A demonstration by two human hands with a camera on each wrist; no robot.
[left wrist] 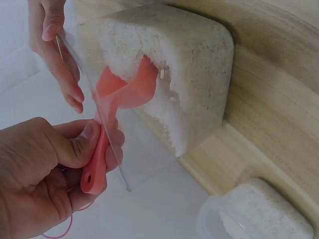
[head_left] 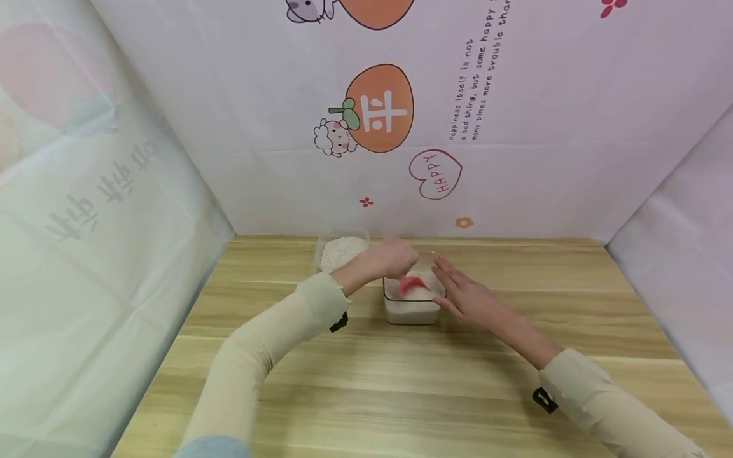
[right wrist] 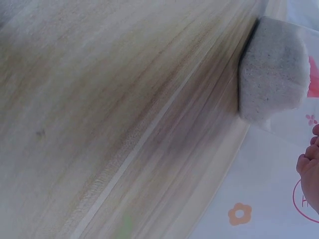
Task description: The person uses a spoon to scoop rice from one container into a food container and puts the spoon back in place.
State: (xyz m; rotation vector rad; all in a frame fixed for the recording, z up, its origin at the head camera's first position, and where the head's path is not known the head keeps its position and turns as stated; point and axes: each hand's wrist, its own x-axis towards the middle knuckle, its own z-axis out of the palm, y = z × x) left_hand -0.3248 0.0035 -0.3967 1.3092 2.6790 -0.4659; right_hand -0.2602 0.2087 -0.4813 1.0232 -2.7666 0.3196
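Note:
A clear, black-rimmed container of white rice stands on the table, sides upright. My left hand is over its left side and grips the handle of a pink scoop. In the left wrist view the thumb and curled fingers wrap the handle, and the scoop's bowl sits in the loose rice. At the container's right side, my right hand has its fingers extended, with thumb and fingertips right at the rim. The right wrist view shows rice behind the clear wall.
A second clear tub with white grains stands behind and left, partly hidden by my left forearm. The wooden table meets a printed white backdrop at the back, with white cloth at both sides.

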